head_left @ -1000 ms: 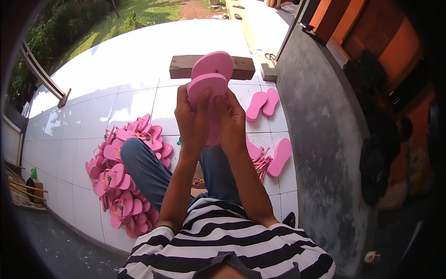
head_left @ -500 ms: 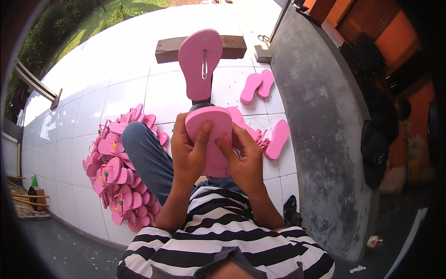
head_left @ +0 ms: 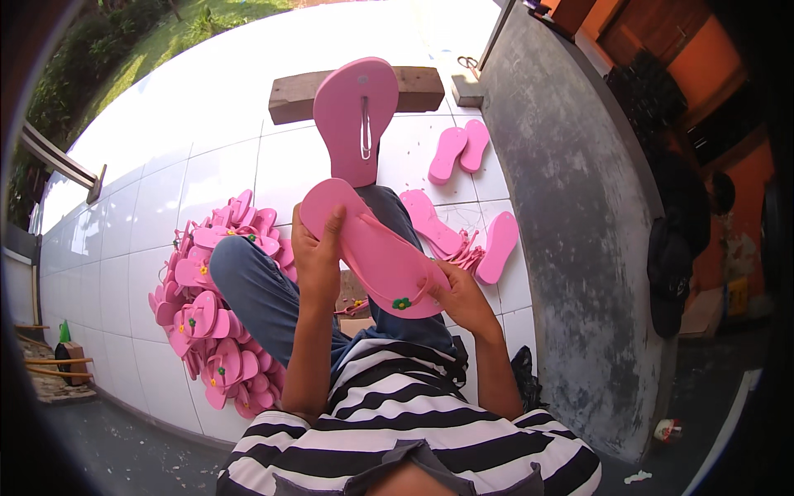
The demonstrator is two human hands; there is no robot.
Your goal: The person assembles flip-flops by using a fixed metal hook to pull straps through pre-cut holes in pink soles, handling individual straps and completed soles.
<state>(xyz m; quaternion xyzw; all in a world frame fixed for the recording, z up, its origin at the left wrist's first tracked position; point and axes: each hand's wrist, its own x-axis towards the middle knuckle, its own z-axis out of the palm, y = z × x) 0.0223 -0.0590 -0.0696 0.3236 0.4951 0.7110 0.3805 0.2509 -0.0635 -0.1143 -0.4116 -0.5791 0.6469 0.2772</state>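
Observation:
A pink flip-flop (head_left: pixel 376 260) with a pink strap and a small green flower is held tilted between my two hands above my lap. My left hand (head_left: pixel 318 244) is closed round its upper left end, thumb on top. My right hand (head_left: pixel 463 302) grips the other end, where the strap meets the sole by the flower. Just beyond stands a loose pink sole (head_left: pixel 351 91) on a wooden stand (head_left: pixel 294 97), with a metal hook-like pin (head_left: pixel 365 128) lying along its middle.
A large heap of finished pink flip-flops (head_left: pixel 223 364) lies left of my knee. To the right are pink soles (head_left: pixel 447 155), loose pink straps (head_left: pixel 469 254) and another sole (head_left: pixel 496 248). Scissors (head_left: pixel 469 64) rest by the low grey wall (head_left: pixel 571 248). A black plastic bag (head_left: pixel 523 376) lies near my right arm.
The flip-flop has been turned over, so its strap and flower now show, and it slants down to the right. My right hand has moved right and down to its lower end.

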